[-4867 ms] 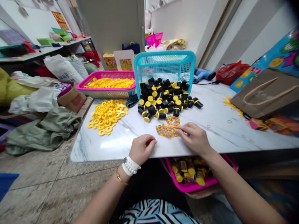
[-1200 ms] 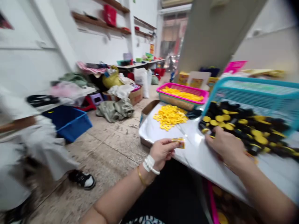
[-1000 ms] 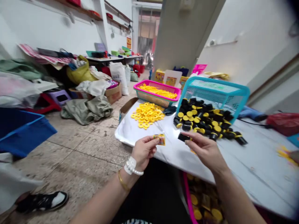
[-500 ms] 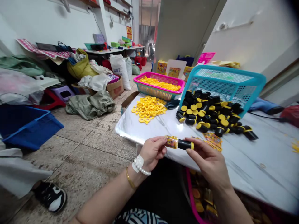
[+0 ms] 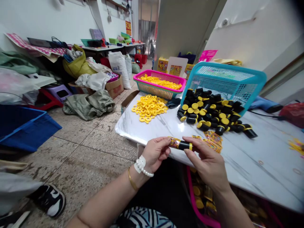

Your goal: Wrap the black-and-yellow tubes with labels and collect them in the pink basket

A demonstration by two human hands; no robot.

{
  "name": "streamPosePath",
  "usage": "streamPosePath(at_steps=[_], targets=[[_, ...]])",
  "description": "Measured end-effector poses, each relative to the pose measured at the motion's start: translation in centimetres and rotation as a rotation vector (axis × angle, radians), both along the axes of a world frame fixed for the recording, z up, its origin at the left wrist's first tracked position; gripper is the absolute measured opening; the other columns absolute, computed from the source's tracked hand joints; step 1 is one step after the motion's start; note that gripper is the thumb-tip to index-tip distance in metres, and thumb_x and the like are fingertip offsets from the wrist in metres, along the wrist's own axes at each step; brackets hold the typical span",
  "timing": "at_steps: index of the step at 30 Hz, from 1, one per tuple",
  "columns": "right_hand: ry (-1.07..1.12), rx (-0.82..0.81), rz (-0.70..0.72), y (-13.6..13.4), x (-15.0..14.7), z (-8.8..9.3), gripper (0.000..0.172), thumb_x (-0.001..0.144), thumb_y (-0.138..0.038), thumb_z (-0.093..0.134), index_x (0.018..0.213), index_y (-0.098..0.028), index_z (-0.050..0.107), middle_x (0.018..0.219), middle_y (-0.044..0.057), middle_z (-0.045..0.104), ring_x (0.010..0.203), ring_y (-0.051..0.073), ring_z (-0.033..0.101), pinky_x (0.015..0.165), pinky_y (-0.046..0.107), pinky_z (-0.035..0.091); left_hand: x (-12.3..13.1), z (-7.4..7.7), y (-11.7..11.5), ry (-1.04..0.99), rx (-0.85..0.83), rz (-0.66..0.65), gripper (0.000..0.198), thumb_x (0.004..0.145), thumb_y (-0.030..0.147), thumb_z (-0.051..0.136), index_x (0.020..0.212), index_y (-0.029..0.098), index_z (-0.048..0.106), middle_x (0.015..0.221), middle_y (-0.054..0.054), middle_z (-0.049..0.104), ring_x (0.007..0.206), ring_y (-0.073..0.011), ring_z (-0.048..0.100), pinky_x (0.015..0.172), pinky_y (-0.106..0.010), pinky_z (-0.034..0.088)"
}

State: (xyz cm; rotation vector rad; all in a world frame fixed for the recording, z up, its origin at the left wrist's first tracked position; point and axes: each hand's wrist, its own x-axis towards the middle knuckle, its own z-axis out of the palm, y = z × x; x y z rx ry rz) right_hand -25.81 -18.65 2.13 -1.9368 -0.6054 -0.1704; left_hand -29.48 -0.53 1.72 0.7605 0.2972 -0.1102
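Note:
My left hand pinches a printed, shiny yellow-and-orange label sleeve between thumb and fingers. The sleeve is around one end of a small black bottle with a yellow cap. My right hand grips the bottle at its capped end, thumb below and fingers above. Beyond the right hand, flat printed sleeves lie in a loose stack on the white marbled table. Farther back, many black bottles with yellow caps spill from a tipped blue basket.
Yellow ring-shaped plastic pieces are heaped at the table's left. Behind them stands a pink-rimmed basket of similar pieces. Below the table edge, a pink basket contains labelled bottles. A blue bin and another person's shoe are at left.
The label sleeve and black bottle have come closer together, so less bare black shows between my hands. My right hand has moved slightly left. The whole view has shifted a little.

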Motion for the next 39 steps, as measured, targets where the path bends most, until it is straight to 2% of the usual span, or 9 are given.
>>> streamPosePath(at_steps=[4,7,11,14,18,26,32,37,39], targets=[[0.247,0.173,0.149,0.2,-0.4,-0.2,0.025,0.088,-0.03,0.067,0.113,-0.026,0.068,0.125,0.008,0.07,0.093,0.02,0.071,0.073,0.031,0.059,-0.8,0.1,-0.1,-0.034,0.09,-0.031,0.03,0.073,0.035,0.079,0.081,0.007,0.071,0.058,-0.002,0.056,0.044,-0.0024,0.039,0.038,-0.016,0.014],[0.283,0.294,0.137,0.2,-0.9,-0.9,0.025,0.083,-0.027,0.074,0.108,-0.026,0.07,0.109,0.005,0.075,0.092,0.019,0.072,0.08,0.031,0.06,-1.8,-0.3,0.1,-0.034,0.179,-0.008,0.033,0.076,0.038,0.076,0.087,0.006,0.072,0.059,-0.002,0.055,0.05,-0.0041,0.042,0.041,-0.016,0.021],[0.256,0.397,0.029,-0.2,-1.8,-2.2,0.03,0.077,-0.023,0.08,0.105,-0.028,0.073,0.102,0.002,0.075,0.092,0.019,0.072,0.083,0.03,0.06,-3.1,-0.8,0.9,-0.087,0.389,0.071,0.046,0.074,0.034,0.079,0.114,0.014,0.068,0.096,-0.008,0.065,0.066,-0.0068,0.053,0.048,-0.016,0.036],[0.242,0.365,0.106,-0.3,-2.8,-2.9,0.032,0.075,-0.022,0.081,0.105,-0.029,0.074,0.105,0.004,0.072,0.096,0.021,0.069,0.084,0.032,0.059,-3.6,-1.0,1.7,-0.174,0.485,-0.114,0.064,0.068,0.029,0.084,0.127,0.02,0.061,0.115,-0.01,0.063,0.083,-0.0135,0.061,0.061,-0.021,0.049],[0.184,0.221,0.22,-0.4,-4.0,-3.6,0.032,0.079,-0.024,0.079,0.109,-0.03,0.074,0.113,0.007,0.063,0.103,0.022,0.064,0.081,0.033,0.058,-3.9,-1.5,1.9,-0.159,0.459,-0.372,0.046,0.069,0.032,0.083,0.108,0.013,0.069,0.096,-0.009,0.068,0.08,-0.0166,0.063,0.064,-0.026,0.052],[-0.021,0.064,0.118,-0.8,-5.7,-4.8,0.041,0.081,-0.013,0.075,0.117,-0.031,0.069,0.104,0.004,0.071,0.093,0.019,0.068,0.085,0.035,0.057,-4.2,-2.2,-0.1,-0.2,0.542,-0.271,0.031,0.074,0.031,0.08,0.097,0.013,0.072,0.095,-0.008,0.072,0.085,-0.0157,0.066,0.082,-0.027,0.051],[-0.26,-0.017,0.057,-1.2,-6.5,-4.8,0.057,0.082,-0.006,0.069,0.132,-0.034,0.063,0.119,0.007,0.069,0.104,0.021,0.068,0.091,0.035,0.058,-4.6,-2.1,0.3,-0.156,0.574,-0.37,0.041,0.081,0.035,0.072,0.115,0.013,0.064,0.088,-0.007,0.069,0.067,-0.0127,0.061,0.058,-0.022,0.047],[0.014,0.065,0.035,-0.2,-7.4,-5.4,0.044,0.085,-0.016,0.07,0.126,-0.031,0.068,0.102,0.005,0.073,0.089,0.019,0.07,0.077,0.031,0.06,-5.7,-2.5,0.6,-0.305,0.902,-0.237,0.027,0.081,0.025,0.071,0.106,0.017,0.073,0.105,-0.009,0.072,0.098,-0.0196,0.065,0.091,-0.029,0.047],[0.124,0.091,0.028,0.2,-7.7,-6.0,0.038,0.087,-0.019,0.068,0.124,-0.03,0.069,0.097,0.005,0.074,0.085,0.018,0.07,0.075,0.03,0.06,-5.9,-2.9,0.9,-0.33,0.974,-0.263,0.026,0.081,0.027,0.072,0.106,0.019,0.074,0.106,-0.009,0.072,0.099,-0.0203,0.065,0.093,-0.029,0.046]])
